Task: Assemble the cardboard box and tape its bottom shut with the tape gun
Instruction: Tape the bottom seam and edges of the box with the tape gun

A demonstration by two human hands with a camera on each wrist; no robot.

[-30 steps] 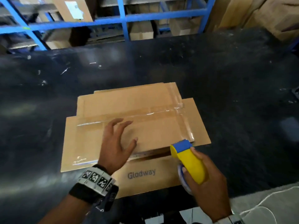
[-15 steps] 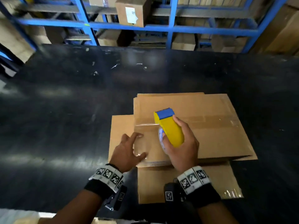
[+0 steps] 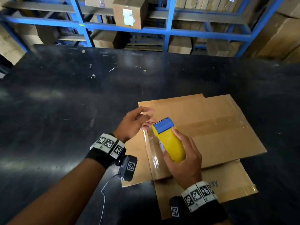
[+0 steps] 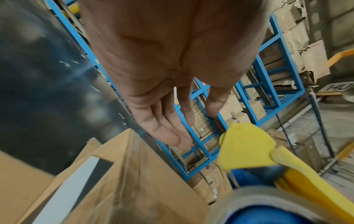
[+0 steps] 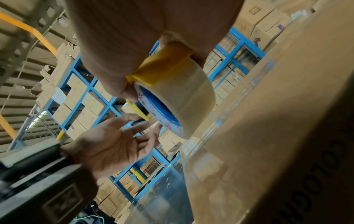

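A flattened brown cardboard box (image 3: 215,127) lies on the black table (image 3: 65,111), its flaps spread out and strips of clear tape across it. My right hand (image 3: 183,158) grips the yellow and blue tape gun (image 3: 168,140), raised above the box's left part; its clear tape roll (image 5: 189,103) shows in the right wrist view. My left hand (image 3: 134,122) hovers just left of the gun's blue head, lifted off the cardboard, fingers straight and loosely spread, holding nothing. In the left wrist view the gun's yellow nose (image 4: 245,148) sits beside my left fingers (image 4: 168,130).
Blue metal shelving (image 3: 168,31) stacked with brown cartons (image 3: 129,12) runs along the table's far edge. More cartons (image 3: 279,34) pile up at the far right. A thin white cable (image 3: 103,198) hangs from my left wrist.
My left hand has lifted off the cardboard and now hovers by the gun's head. The right hand has raised the tape gun off the box surface.
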